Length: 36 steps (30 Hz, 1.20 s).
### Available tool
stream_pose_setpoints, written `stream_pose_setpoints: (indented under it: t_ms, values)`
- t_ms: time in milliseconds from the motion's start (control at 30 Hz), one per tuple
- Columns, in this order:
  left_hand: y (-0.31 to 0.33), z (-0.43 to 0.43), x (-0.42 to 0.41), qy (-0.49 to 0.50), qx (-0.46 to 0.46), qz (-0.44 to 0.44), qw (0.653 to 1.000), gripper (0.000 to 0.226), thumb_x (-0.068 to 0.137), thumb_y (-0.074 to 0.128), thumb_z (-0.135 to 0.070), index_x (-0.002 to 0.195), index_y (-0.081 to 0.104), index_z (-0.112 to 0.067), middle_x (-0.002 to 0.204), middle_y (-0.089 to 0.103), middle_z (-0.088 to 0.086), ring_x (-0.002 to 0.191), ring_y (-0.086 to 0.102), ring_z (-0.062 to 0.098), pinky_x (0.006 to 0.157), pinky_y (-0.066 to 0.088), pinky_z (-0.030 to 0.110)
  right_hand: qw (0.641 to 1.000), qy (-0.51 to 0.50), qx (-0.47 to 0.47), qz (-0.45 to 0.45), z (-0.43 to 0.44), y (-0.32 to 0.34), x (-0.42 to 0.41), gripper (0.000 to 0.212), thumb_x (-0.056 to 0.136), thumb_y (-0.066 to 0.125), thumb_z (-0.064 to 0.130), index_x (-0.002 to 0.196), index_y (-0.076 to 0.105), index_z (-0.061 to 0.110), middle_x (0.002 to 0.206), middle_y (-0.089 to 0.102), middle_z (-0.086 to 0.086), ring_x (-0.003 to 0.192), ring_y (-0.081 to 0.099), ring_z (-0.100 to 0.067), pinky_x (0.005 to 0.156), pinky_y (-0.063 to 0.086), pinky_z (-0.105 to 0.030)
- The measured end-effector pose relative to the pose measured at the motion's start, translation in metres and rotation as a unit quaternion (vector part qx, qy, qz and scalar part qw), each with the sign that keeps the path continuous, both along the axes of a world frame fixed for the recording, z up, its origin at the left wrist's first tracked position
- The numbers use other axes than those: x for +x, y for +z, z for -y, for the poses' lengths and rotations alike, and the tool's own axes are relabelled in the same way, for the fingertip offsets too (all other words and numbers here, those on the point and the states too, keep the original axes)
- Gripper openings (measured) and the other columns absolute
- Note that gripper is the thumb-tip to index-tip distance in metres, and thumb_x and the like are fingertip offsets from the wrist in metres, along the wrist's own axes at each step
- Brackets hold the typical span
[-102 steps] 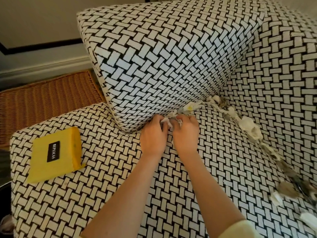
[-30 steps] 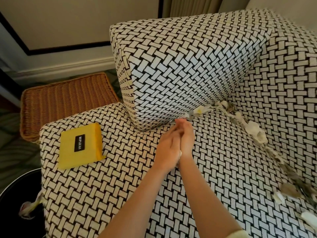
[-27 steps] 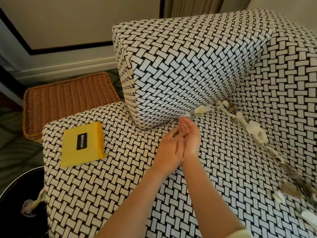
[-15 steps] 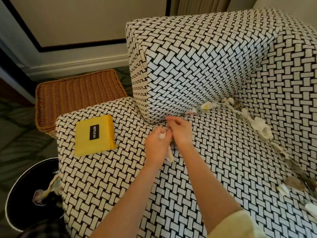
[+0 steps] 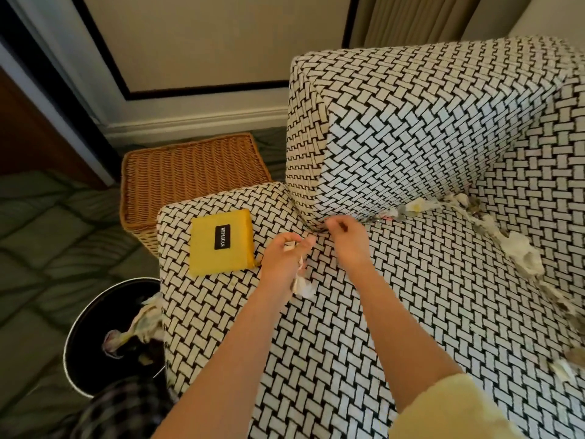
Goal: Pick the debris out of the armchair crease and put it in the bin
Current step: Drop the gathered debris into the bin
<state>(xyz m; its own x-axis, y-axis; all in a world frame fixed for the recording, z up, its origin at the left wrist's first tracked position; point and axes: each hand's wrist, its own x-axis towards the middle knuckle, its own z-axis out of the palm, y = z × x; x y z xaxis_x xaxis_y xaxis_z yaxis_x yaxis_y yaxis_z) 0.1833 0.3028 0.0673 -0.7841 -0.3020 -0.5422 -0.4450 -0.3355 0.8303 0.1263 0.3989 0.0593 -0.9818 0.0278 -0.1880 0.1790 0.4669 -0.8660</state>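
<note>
Reading "REPLICAS" label (image 5: 224,236), yellow book (image 5: 221,243)

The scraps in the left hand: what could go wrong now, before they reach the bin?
1. The white paper scraps dangle loosely below the left hand and could fall on the seat or the floor.
2. The round black bin stands low, partly hidden beside the woven-pattern armchair, so a drop from above may miss it.

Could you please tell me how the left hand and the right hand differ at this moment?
The left hand is closed on pale paper scraps above the seat; the right hand pinches at the crease. The left sits nearer the bin, the right nearer the remaining debris. Both are bare.
</note>
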Motion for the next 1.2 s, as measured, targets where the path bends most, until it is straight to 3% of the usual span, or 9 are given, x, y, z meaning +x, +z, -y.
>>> stream_pose_setpoints:
  t_ms: [167, 233, 300, 433, 567, 767, 933, 1033, 1200]
  values:
    - [-0.004, -0.010, 0.001, -0.059, -0.181, -0.004, 0.982, 0.015, 0.079, 0.071, -0.026, 0.076, 0.058, -0.021, 0.101, 0.053, -0.006, 0.101, 0.057, 0.023, 0.077, 0.055, 0.035, 0.999, 0.008, 0.010, 0.042, -0.029, 0.008, 0.011, 0.021, 0.091, 0.056, 0.018, 0.105, 0.066, 0.006, 0.094, 0.067, -0.008, 0.077, 0.053, -0.013, 0.066, 0.046, -0.019]
    - [-0.005, -0.014, 0.004, -0.093, -0.243, -0.016, 0.965, 0.012, 0.079, 0.071, -0.026, 0.076, 0.060, -0.022, 0.110, 0.060, 0.000, 0.112, 0.054, 0.023, 0.090, 0.047, 0.024, 0.998, 0.019, 0.059, 0.019, -0.036, 0.005, 0.019, 0.020, 0.089, 0.059, 0.019, 0.101, 0.070, 0.007, 0.093, 0.068, -0.003, 0.077, 0.054, -0.010, 0.063, 0.041, -0.013]
    - [-0.002, -0.014, 0.007, -0.125, -0.288, -0.023, 0.949, 0.014, 0.082, 0.068, -0.024, 0.091, 0.064, -0.014, 0.119, 0.060, 0.001, 0.100, 0.052, 0.008, 0.071, 0.034, -0.002, 0.996, 0.030, 0.086, 0.006, -0.040, 0.004, 0.026, 0.017, 0.087, 0.062, 0.019, 0.095, 0.072, 0.008, 0.093, 0.069, -0.001, 0.079, 0.055, -0.009, 0.065, 0.040, -0.013]
    - [-0.002, -0.007, 0.013, -0.163, -0.337, -0.044, 0.926, 0.023, 0.084, 0.063, -0.035, 0.097, 0.062, -0.016, 0.118, 0.061, -0.001, 0.109, 0.053, 0.013, 0.081, 0.033, 0.017, 0.986, 0.072, 0.146, -0.032, -0.039, 0.004, 0.039, 0.009, 0.082, 0.066, 0.014, 0.086, 0.074, 0.011, 0.094, 0.068, 0.000, 0.080, 0.054, -0.007, 0.075, 0.038, -0.017]
    - [0.004, 0.007, 0.023, -0.159, -0.302, -0.082, 0.936, 0.024, 0.087, 0.055, -0.043, 0.093, 0.057, -0.020, 0.072, 0.053, -0.008, 0.061, 0.045, 0.007, 0.051, 0.032, 0.018, 0.970, 0.121, 0.208, -0.042, -0.021, 0.000, 0.054, 0.014, 0.086, 0.060, 0.009, 0.091, 0.073, 0.008, 0.098, 0.069, -0.003, 0.089, 0.060, -0.015, 0.080, 0.043, -0.018]
    - [0.005, 0.024, 0.036, -0.245, -0.348, -0.098, 0.900, 0.024, 0.086, 0.058, -0.038, 0.097, 0.053, -0.018, 0.102, 0.049, -0.007, 0.092, 0.044, 0.007, 0.071, 0.034, 0.022, 0.986, 0.120, 0.111, -0.023, 0.002, 0.005, 0.077, 0.015, 0.081, 0.064, 0.005, 0.093, 0.072, 0.009, 0.081, 0.068, -0.001, 0.074, 0.059, -0.013, 0.064, 0.044, -0.010]
    - [0.003, 0.026, 0.052, -0.154, -0.261, -0.070, 0.950, 0.019, 0.096, 0.041, -0.033, 0.101, 0.048, -0.016, 0.085, 0.051, -0.005, 0.073, 0.050, 0.008, 0.052, 0.041, 0.011, 0.972, 0.201, 0.119, 0.028, 0.025, 0.009, 0.094, 0.022, 0.076, 0.064, -0.002, 0.096, 0.070, 0.004, 0.091, 0.071, -0.010, 0.077, 0.064, -0.017, 0.071, 0.050, -0.018]
    - [-0.005, 0.026, 0.061, -0.143, -0.250, -0.076, 0.955, 0.011, 0.096, 0.041, -0.029, 0.091, 0.049, -0.024, 0.096, 0.054, 0.004, 0.085, 0.055, 0.020, 0.065, 0.048, 0.024, 0.970, 0.192, 0.130, 0.067, 0.039, 0.007, 0.101, 0.023, 0.080, 0.059, -0.003, 0.061, 0.059, 0.010, 0.063, 0.063, -0.003, 0.061, 0.059, -0.011, 0.060, 0.049, -0.015]
    - [-0.002, 0.045, 0.075, -0.113, -0.189, -0.076, 0.972, 0.009, 0.096, 0.043, -0.028, 0.089, 0.050, -0.027, 0.085, 0.051, -0.004, 0.083, 0.048, 0.016, 0.063, 0.041, 0.025, 0.977, 0.173, 0.104, 0.063, 0.061, 0.004, 0.120, 0.023, 0.082, 0.055, -0.002, 0.064, 0.056, 0.012, 0.066, 0.058, -0.002, 0.054, 0.049, -0.006, 0.049, 0.040, -0.012]
